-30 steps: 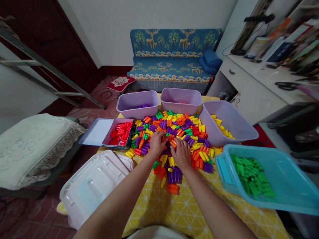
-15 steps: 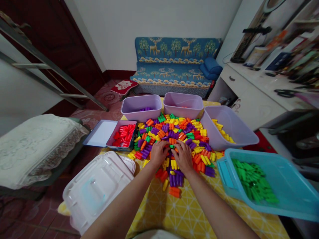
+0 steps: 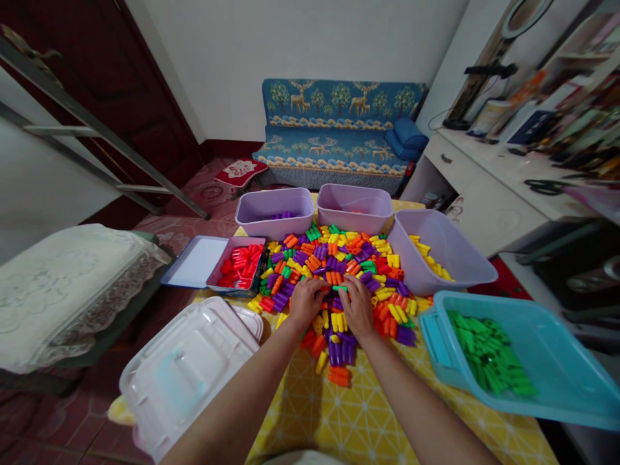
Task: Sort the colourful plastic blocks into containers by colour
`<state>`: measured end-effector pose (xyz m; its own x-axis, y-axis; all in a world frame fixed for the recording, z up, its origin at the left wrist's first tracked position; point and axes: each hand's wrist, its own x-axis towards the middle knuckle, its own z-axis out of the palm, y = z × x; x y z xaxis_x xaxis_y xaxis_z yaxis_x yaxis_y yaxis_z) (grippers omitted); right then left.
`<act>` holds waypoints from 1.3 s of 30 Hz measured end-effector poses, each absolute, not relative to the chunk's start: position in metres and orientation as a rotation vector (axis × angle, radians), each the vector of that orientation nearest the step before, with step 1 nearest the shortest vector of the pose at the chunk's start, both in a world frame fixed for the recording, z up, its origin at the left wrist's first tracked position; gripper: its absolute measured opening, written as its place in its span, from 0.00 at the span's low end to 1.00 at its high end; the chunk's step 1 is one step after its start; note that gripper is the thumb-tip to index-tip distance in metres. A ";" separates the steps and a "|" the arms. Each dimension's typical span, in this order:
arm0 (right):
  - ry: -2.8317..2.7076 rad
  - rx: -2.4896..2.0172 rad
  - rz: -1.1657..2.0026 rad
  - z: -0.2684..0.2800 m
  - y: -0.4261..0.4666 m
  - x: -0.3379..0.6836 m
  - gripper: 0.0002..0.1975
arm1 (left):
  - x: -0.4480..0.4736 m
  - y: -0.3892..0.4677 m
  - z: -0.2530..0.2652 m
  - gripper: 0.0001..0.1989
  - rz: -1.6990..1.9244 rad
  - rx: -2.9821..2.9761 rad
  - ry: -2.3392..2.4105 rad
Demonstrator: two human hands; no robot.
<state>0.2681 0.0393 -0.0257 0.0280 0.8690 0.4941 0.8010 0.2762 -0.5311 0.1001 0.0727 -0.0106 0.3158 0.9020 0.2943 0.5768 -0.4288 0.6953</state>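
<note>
A pile of plastic tube-shaped pieces (image 3: 339, 321) in purple, orange, yellow, green and red covers the middle of the table. Over its centre, my left hand (image 3: 307, 302) has its fingers curled inward; whatever lies under the fingertips is hidden. Close beside it, my right hand (image 3: 357, 305) pinches a green plastic piece (image 3: 340, 288) between thumb and fingers. Just beyond the fingertips lies a row of joined orange pieces (image 3: 334, 277). Both hands are low, at the level of the pile.
Lilac bins (image 3: 275, 224) stand behind the pile, the right one (image 3: 426, 278) holding yellow pieces. A tin (image 3: 256, 284) of red pieces sits left, above a clear lid (image 3: 188, 368). At right, a turquoise tub (image 3: 557, 361) holds green pieces. The patterned tablecloth (image 3: 334, 426) shows in front.
The green piece between my hands has turned and sits more sideways at my right fingertips. My hands have barely shifted; the camera view has tilted slightly.
</note>
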 end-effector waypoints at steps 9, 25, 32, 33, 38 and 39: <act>-1.855 -1.646 0.046 -0.025 0.038 0.263 0.24 | 0.097 0.060 -0.007 0.17 0.845 2.285 1.594; -1.328 -1.748 -0.033 -0.004 0.008 0.316 0.16 | 0.088 0.051 -0.006 0.17 0.684 2.384 1.625; -1.213 -2.125 0.125 -0.038 -0.001 0.337 0.27 | 0.088 0.051 -0.009 0.17 0.697 2.401 1.625; -1.204 -2.109 0.184 -0.038 0.002 0.336 0.27 | 0.088 0.051 -0.009 0.17 0.698 2.404 1.628; -1.075 -1.946 0.455 -0.031 0.021 0.329 0.31 | 0.088 0.052 -0.012 0.17 0.695 2.420 1.631; -1.061 -1.922 0.465 -0.029 0.023 0.326 0.31 | 0.088 0.052 -0.013 0.17 0.697 2.421 1.631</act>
